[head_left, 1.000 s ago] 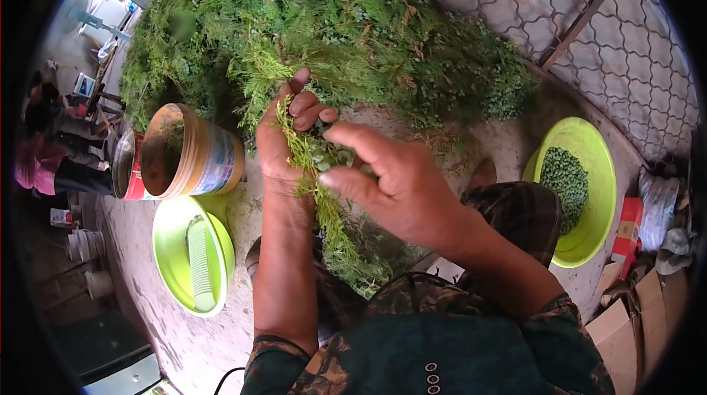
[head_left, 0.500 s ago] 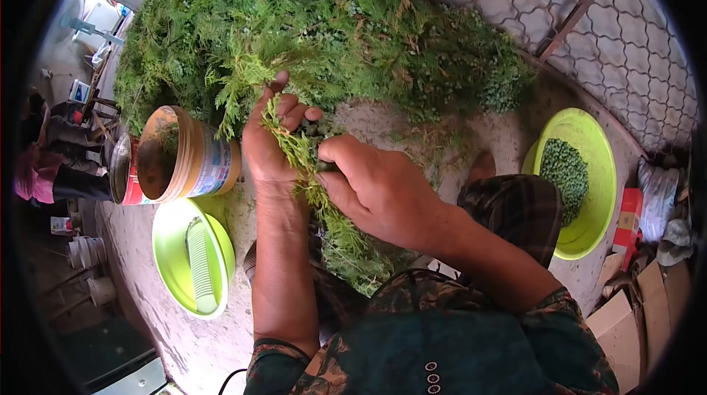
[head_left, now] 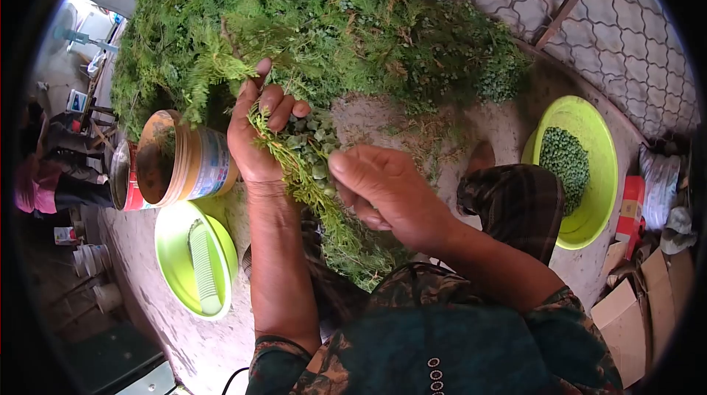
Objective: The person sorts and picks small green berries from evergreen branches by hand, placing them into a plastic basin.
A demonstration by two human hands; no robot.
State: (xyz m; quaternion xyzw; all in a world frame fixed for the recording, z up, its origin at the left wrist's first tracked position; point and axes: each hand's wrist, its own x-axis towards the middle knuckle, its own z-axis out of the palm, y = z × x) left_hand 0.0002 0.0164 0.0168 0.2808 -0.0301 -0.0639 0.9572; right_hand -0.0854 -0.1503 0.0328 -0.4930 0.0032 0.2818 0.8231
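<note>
My left hand (head_left: 254, 137) is closed around an evergreen sprig (head_left: 309, 192), thuja-like, with flat yellow-green leaves and a cluster of small green cones (head_left: 313, 141). The sprig's leafy end hangs down along my left forearm. My right hand (head_left: 394, 189) is closed at the right side of the cluster, its thumb and curled fingers pinching at a cone; the fingertips are partly hidden. Behind both hands lies a large heap of cut evergreen branches (head_left: 294, 27). On the right, a yellow-green basin (head_left: 600, 203) holds many loose green cones (head_left: 563, 163).
On the left, a tan bucket (head_left: 195, 163) lies tipped beside a red one (head_left: 127, 181). Below them a lime basin (head_left: 166, 262) holds a ridged washboard (head_left: 204, 270). Cardboard (head_left: 622, 321) lies at lower right. A wire mesh (head_left: 618, 34) stands at upper right. Another person's pink garment (head_left: 44, 181) shows far left.
My left hand and the sprig have shifted slightly up and left. My right hand has moved a little right and down, exposing more of the cone cluster.
</note>
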